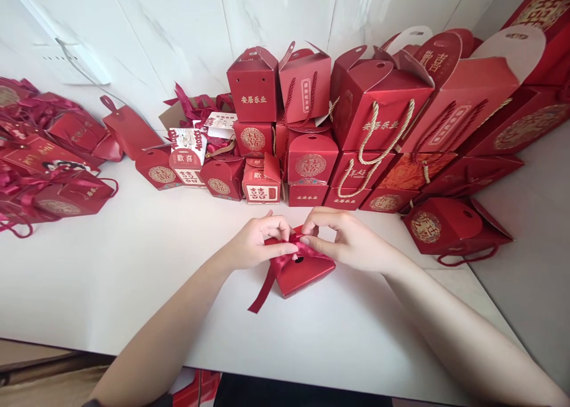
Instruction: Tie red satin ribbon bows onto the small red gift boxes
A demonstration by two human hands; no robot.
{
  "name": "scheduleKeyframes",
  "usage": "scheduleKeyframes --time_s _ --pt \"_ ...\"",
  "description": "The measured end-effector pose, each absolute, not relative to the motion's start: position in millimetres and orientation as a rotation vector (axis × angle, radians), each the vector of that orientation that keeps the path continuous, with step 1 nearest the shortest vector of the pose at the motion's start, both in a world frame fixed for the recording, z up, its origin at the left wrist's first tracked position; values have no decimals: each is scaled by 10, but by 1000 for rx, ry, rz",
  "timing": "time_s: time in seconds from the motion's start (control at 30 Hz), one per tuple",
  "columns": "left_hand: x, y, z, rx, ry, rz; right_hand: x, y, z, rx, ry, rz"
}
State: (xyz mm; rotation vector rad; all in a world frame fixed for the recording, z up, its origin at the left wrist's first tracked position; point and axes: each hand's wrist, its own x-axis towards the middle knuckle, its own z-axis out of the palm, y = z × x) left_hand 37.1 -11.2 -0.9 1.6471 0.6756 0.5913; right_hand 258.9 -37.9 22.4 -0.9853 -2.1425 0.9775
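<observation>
A small red gift box [307,276] rests on the white tabletop in front of me, with a dark hole in its upper side. Across its top runs a dark red satin ribbon [266,288], one tail hanging down to the left onto the table. My left hand [258,240] pinches the ribbon between thumb and fingers from the left. From the right, my right hand [342,237] pinches the same ribbon close beside it. The fingers partly cover the ribbon's middle, so I cannot tell whether it is knotted there.
Behind the hands, red gift boxes [312,157] stand stacked along the tiled wall, some with rope handles [374,133]. A pile of ribboned boxes [66,199] lies at the left. One box [454,226] lies at the right. A cable [80,68] runs down the wall.
</observation>
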Motion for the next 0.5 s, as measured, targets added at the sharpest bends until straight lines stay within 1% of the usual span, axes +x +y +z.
scheduleKeyframes --time_s 0.23,0.5 --pt "355 -109 46 1639 706 518 2540 -346 123 -854 -2185 966" --pt "327 -75 94 1613 672 437 2538 -288 -155 -705 -1980 1022"
